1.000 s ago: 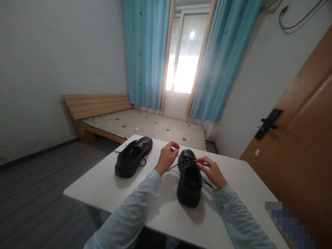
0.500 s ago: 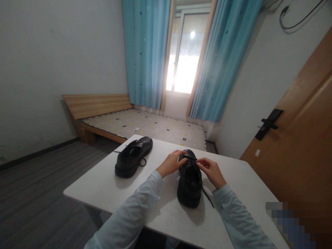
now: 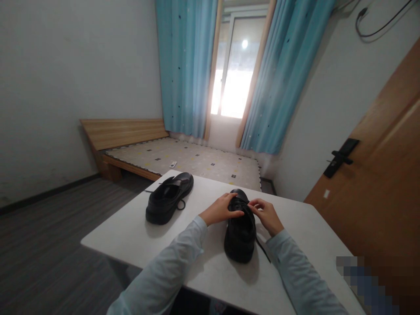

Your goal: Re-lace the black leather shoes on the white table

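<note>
Head view: my left hand (image 3: 220, 210) and right hand (image 3: 266, 214) pinch the lace (image 3: 262, 251) on the shoe (image 3: 240, 232), low middle of the frame. Pulling too hard could slide it off the table (image 3: 131, 236).

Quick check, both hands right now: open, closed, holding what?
Left hand: fingers rest on the near shoe at its laces; grip cannot be told.
Right hand: pinching the shoelace at the same shoe.

You're looking into a home bedroom: a low wooden bed frame (image 3: 124, 135) with a patterned mattress (image 3: 193, 162), long blue curtains (image 3: 187, 65) framing a bright window (image 3: 234, 74), and a brown wooden door (image 3: 377, 183).
</note>
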